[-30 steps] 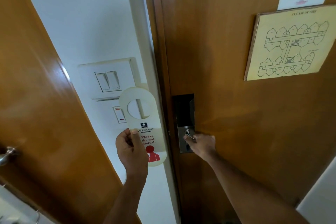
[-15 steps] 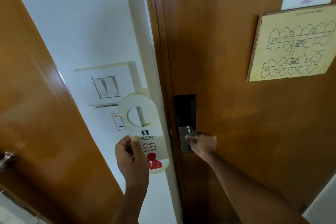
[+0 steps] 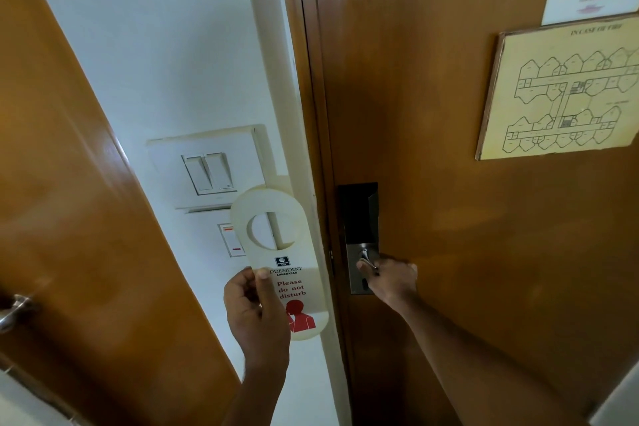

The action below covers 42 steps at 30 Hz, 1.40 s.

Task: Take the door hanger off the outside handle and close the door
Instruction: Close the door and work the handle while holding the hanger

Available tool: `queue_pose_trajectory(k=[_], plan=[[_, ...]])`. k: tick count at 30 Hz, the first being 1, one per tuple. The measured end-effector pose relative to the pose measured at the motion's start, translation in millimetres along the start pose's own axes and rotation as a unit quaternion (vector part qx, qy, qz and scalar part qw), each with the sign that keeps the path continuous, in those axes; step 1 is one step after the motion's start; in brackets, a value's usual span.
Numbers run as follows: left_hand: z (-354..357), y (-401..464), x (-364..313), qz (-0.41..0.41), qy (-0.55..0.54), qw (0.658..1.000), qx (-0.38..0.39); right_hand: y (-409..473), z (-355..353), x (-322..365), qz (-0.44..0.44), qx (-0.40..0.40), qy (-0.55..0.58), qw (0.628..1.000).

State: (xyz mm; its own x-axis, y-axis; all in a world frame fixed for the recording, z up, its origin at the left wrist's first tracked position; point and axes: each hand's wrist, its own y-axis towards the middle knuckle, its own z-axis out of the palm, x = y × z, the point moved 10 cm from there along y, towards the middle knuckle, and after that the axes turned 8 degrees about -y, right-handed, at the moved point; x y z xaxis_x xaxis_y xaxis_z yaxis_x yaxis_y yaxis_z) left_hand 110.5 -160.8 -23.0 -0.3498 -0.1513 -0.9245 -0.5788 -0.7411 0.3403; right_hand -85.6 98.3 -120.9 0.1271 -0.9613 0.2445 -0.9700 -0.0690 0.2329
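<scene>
Door hanger [image 3: 285,263] upright, pinched at its lower half by left hand [image 3: 256,311]; right hand [image 3: 392,278] grips door handle [image 3: 367,261].

A: What bounds the open passage?
B: The white wall strip [image 3: 166,55], narrowing downward between the left wooden door [image 3: 69,218] and the door frame [image 3: 273,79].

A: What stands within it?
B: The switch plate [image 3: 207,166] on the wall; in front, the door hanger [image 3: 276,259] gripped in the left hand [image 3: 257,315], covering the strip's lower part up to the frame.

A: And on the main door [image 3: 432,114]?
B: The right hand [image 3: 392,280] is closed around the lever handle [image 3: 366,261], blocking it. The dark lock plate [image 3: 358,214] sits above. The evacuation plan [image 3: 560,90] hangs well apart, upper right; bare wood lies between.
</scene>
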Motion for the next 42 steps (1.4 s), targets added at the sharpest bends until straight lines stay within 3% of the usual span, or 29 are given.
queue_pose_trajectory(k=[42], plan=[[3,2,0,0.006,0.014,1.000,0.017,4,-7,5,0.000,0.008,-0.006,1.000]])
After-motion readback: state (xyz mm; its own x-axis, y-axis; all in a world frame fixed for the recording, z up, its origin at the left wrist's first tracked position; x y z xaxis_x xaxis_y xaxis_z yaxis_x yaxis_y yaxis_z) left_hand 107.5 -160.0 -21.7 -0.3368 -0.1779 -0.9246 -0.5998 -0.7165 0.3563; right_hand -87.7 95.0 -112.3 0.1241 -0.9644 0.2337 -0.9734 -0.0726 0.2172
